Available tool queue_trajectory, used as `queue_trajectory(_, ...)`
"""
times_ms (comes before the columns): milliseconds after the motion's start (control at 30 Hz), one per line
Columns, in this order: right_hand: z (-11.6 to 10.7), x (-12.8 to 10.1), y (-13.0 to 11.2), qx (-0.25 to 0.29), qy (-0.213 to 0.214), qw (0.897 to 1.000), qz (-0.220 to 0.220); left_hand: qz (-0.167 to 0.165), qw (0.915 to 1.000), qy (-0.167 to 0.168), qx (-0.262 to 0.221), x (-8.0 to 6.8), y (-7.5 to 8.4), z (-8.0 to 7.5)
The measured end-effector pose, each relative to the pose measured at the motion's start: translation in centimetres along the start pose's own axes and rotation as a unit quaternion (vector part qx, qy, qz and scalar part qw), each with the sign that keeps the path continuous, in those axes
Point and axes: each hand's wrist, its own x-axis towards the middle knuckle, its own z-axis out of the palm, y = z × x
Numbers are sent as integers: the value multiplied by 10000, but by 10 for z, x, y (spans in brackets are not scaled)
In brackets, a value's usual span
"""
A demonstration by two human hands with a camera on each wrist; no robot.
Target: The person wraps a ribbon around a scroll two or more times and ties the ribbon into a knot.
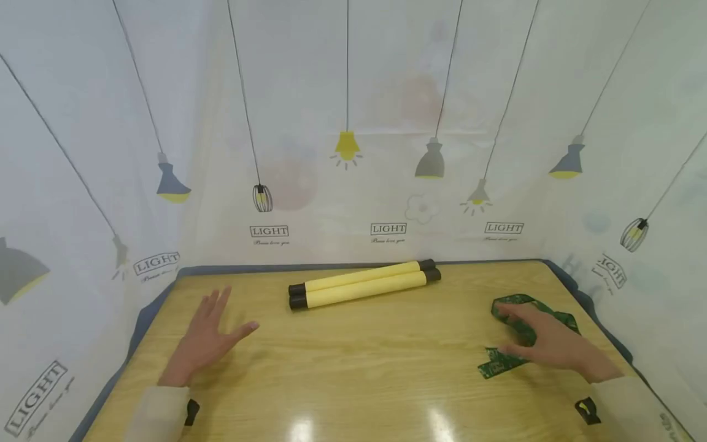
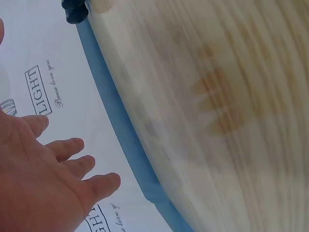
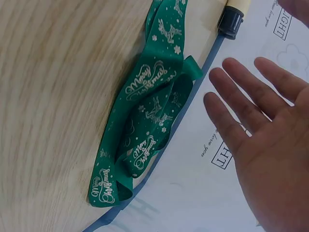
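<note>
A green ribbon (image 3: 154, 79) printed with white "Merry Christmas" lettering and reindeer lies loosely folded at the table's right side. Above it in the head view hovers my right hand (image 1: 544, 337), fingers spread and holding nothing; the right wrist view shows the palm apart from the ribbon. My left hand (image 1: 204, 337) is held over the left part of the table, fingers extended, with nothing in it. Two yellow rolls (image 1: 367, 288) with black ends lie side by side near the back edge, between the hands and beyond them.
The wooden table (image 1: 353, 368) has a blue edge (image 2: 120, 125) along its back and sides. White sheets (image 1: 342, 202) printed with hanging lamps and the word LIGHT stand around it at the back, left and right.
</note>
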Motion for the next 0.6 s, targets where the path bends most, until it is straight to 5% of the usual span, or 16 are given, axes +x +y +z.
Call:
queue_trajectory(267, 2, -1, 1, 98, -526, 9980, -331, 142, 9992, -84, -367, 0, 17, 10)
queue_trajectory(600, 7, -2, 5, -289, -965, 9948, 139, 448, 9947, -176, -910, -6, 30, 21)
